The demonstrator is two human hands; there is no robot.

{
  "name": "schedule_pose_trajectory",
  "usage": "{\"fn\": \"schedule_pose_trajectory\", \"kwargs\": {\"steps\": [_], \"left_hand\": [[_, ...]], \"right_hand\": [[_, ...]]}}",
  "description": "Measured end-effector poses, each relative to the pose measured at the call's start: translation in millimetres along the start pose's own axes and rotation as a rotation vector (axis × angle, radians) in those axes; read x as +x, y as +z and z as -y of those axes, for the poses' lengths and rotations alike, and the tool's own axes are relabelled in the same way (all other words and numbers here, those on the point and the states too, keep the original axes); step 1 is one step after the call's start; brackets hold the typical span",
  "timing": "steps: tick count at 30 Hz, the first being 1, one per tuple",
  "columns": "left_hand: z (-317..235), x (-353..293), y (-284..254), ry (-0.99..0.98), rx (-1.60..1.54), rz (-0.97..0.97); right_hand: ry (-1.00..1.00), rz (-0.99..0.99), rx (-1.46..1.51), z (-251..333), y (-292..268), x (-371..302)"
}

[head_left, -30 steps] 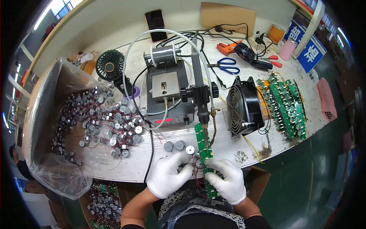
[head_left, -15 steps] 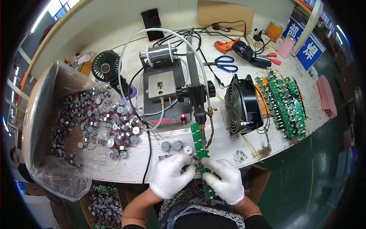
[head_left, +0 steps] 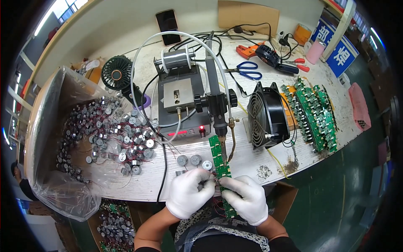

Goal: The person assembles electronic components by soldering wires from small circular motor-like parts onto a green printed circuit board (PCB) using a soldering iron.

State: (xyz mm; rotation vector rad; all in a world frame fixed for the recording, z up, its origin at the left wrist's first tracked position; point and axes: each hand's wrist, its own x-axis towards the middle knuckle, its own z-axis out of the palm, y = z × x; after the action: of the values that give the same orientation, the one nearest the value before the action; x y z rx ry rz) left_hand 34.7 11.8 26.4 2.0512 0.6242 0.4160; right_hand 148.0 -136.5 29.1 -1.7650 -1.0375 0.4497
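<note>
Head view, green board: lying at six o'clock of the soldering iron.
Right hand: finger and thumb gripping its three-o'clock edge.
Left hand: fingertips bunching at nine o'clock; hold hidden, cannot tell.
Red wires: snagging, could be skewing the board.
Iron tip: fingers slipping toward twelve o'clock could be burning.
Lamp: glowing red, unlike one second ago.

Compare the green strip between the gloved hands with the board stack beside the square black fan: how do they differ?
Number: the green strip is a single piece; the board stack holds several.
Surface: the green strip's uncovered part looks mostly flat; the board stack bristles with white and silvery parts.
Handling: the right hand is at the green strip; no hand is near the board stack.
Both are green and elongated.
</note>
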Motion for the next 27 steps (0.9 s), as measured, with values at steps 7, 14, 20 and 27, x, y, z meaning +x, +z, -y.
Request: {"fn": "schedule_pose_trajectory", "kwargs": {"steps": [7,14,20,27], "left_hand": [[0,3,-7,-0.183,-0.283,0.194],[12,7,4,-0.074,-0.362,-0.039],[1,9,5,-0.27,-0.597,-0.016],[0,11,5,-0.411,-0.702,0.08]], "right_hand": [[0.001,-0.003,0.038,-3,2,-3],[0.052,-0.027,0.044,0,0,-10],[0.015,-0.046,0.047,2,2,-15],[-0.009,-0.07,0.074,2,2,-17]]}}
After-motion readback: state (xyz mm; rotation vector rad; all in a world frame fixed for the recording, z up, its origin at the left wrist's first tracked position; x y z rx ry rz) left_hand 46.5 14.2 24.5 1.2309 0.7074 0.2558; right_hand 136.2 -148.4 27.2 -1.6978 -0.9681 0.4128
